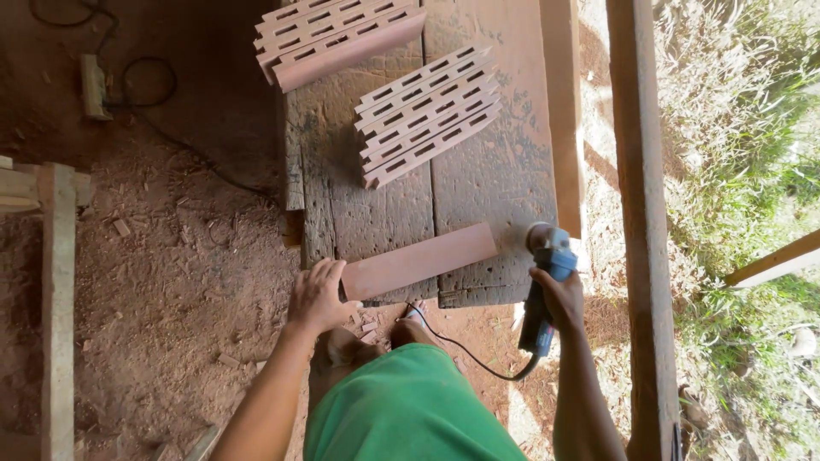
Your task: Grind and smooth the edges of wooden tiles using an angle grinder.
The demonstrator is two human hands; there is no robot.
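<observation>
A reddish-brown wooden board lies across the near edge of a worn plank workbench. My left hand presses on the board's left end. My right hand grips a blue electric sander, whose round head sits at the board's right end. The sander's black cord loops down past my green shorts.
Two stacks of slotted reddish wooden pieces rest farther back on the bench. A wooden post stands to the right, with grass beyond. Sawdust-covered dirt, a black cable and wood offcuts lie to the left.
</observation>
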